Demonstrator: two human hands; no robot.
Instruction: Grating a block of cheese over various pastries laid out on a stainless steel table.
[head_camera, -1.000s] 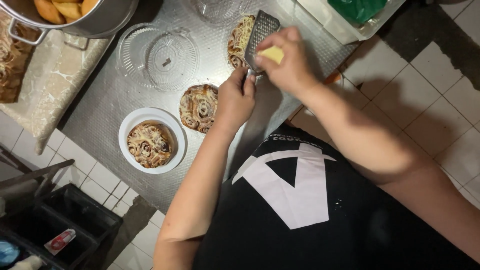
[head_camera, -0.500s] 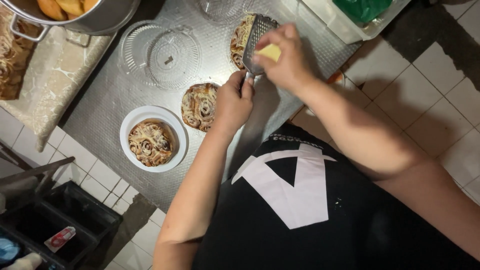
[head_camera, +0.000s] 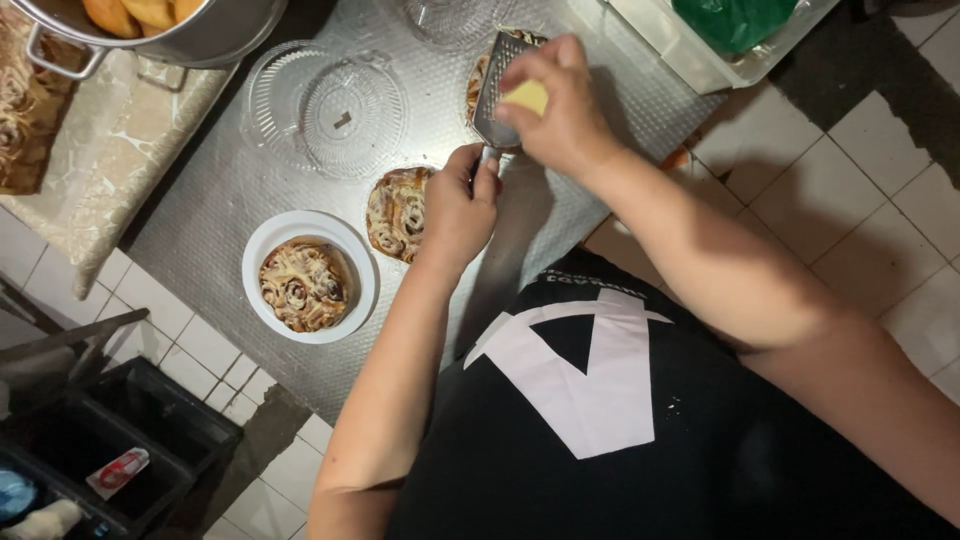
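Note:
My left hand (head_camera: 458, 205) grips the handle of a flat metal grater (head_camera: 497, 85) held over a glazed roll (head_camera: 478, 75) at the far side of the steel counter (head_camera: 220, 200). My right hand (head_camera: 555, 105) presses a yellow block of cheese (head_camera: 527, 96) against the grater's face. A second roll (head_camera: 396, 212) lies on the counter just left of my left hand. A third roll (head_camera: 303, 284) sits in a white round dish (head_camera: 262, 245) further left.
A clear ribbed plastic lid (head_camera: 325, 108) lies behind the rolls. A metal pot (head_camera: 190, 30) with fried pieces stands at the top left on a patterned cloth (head_camera: 110, 150). A white tray (head_camera: 690, 50) holds a green bag (head_camera: 735, 20). A dark crate (head_camera: 90, 450) sits on the tiled floor.
My right hand and the cheese have shifted a little along the grater face. My left hand keeps the grater steady.

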